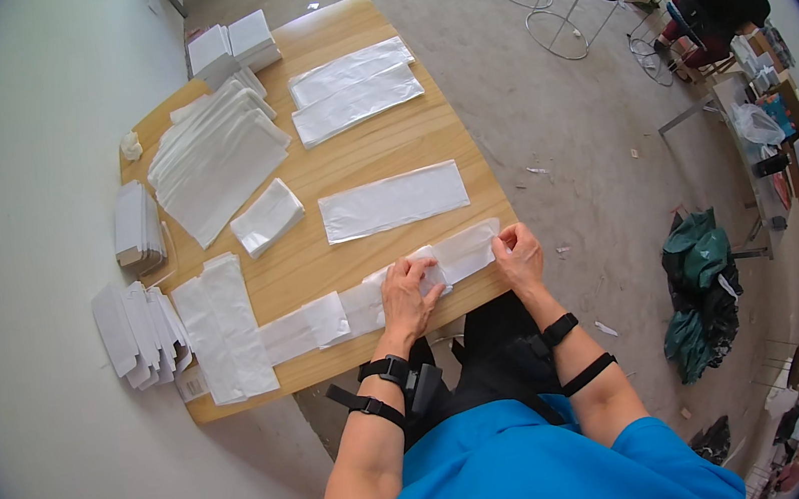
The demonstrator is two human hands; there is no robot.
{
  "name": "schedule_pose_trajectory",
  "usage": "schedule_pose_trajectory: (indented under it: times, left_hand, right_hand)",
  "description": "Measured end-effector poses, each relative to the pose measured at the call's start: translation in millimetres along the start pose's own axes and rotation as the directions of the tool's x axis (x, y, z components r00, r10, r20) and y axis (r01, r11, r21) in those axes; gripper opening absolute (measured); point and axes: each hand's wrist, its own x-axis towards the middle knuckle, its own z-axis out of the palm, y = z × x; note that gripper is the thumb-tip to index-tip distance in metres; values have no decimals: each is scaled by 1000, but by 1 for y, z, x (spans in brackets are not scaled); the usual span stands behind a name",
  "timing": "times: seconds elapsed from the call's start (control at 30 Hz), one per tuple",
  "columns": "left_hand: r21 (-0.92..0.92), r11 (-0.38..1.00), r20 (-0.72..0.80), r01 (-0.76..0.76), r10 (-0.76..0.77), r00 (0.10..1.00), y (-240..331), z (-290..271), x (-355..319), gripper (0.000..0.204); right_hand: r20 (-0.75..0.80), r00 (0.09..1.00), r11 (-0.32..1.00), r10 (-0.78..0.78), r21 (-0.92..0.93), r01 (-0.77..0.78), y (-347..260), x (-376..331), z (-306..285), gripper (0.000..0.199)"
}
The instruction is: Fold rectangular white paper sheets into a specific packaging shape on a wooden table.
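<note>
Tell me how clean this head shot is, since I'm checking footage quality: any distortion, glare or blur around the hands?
Head view: strong fisheye bend, the wooden table edges curve and a dark rim rings the frame. Light is soft and even, with no harsh glare. The left hand and right hand on the long white bag look sharp; the far background person is small and unclear.

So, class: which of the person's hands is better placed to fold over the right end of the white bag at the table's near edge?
Probably the right hand: it already pinches the right end of the white bag, whereas the left hand lies flat mid-bag, pinning it to the wooden table.
</note>
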Motion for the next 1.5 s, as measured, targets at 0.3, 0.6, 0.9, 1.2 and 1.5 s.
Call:
schedule_pose_trajectory:
  times: [0.3, 0.6, 0.9, 1.2, 1.5]
  left_hand:
    - [-92, 991, 23, 100, -98, 995, -8, -7, -1, 58]
    - [-895, 359, 68, 265, -478, 876, 14, -34, -26, 73]
    - [-605, 726, -255, 327, -566, 784, -33, -24, -26, 57]
    - [-301, 851, -313, 431, -515, 798, -19, -37, -19, 59]
    - [-204, 876, -291, 437, -480, 827, -28, -39, -22, 58]
  right_hand:
    - [70, 997, 905, 11, 424, -40, -70, -13, -35, 35]
    - [39, 854, 844, -518, 185, 504, -124, -72, 14, 45]
    - [267, 932, 878, -246, 469, 97, -116, -79, 2, 26]
    - [207, 978, 983, -16, 181, -22, -76, -36, 27, 17]
    - [311, 943, 970, 118, 166, -176, -70, -34, 31, 18]
